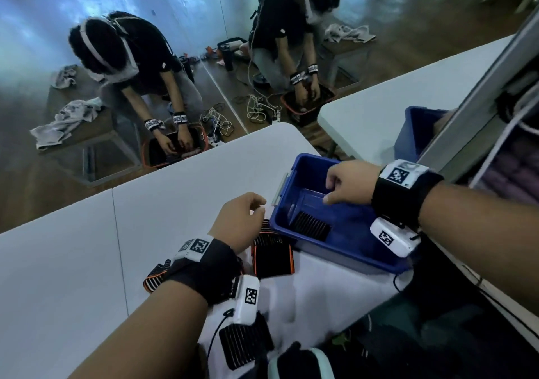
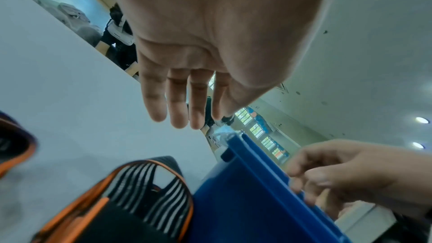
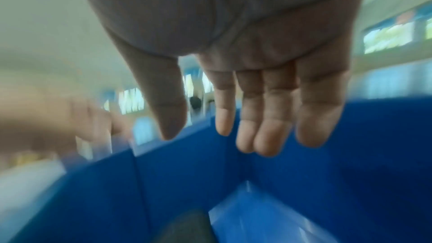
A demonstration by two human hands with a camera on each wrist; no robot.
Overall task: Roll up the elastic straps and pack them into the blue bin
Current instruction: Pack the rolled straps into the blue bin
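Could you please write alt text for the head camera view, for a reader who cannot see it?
Two bare hands hang open at a blue bin on a white table: the right hand over its inside, the left hand just outside its near corner. One rolled strap lies in the bin; more black, orange-edged straps lie on the table beside it.

You have one blue bin (image 1: 284, 224) on the counter (image 1: 180, 191), with one rolled black strap (image 1: 312, 227) inside it. Outside the bin you can count three more straps lying flat: one orange-edged strap (image 1: 272, 257) just beside the bin, one orange-edged strap (image 1: 154, 278) partly under your left wrist, and one dark strap (image 1: 245, 342) at the counter's near edge. Two hands are in view, your left hand (image 1: 239, 221) and right hand (image 1: 350, 181).
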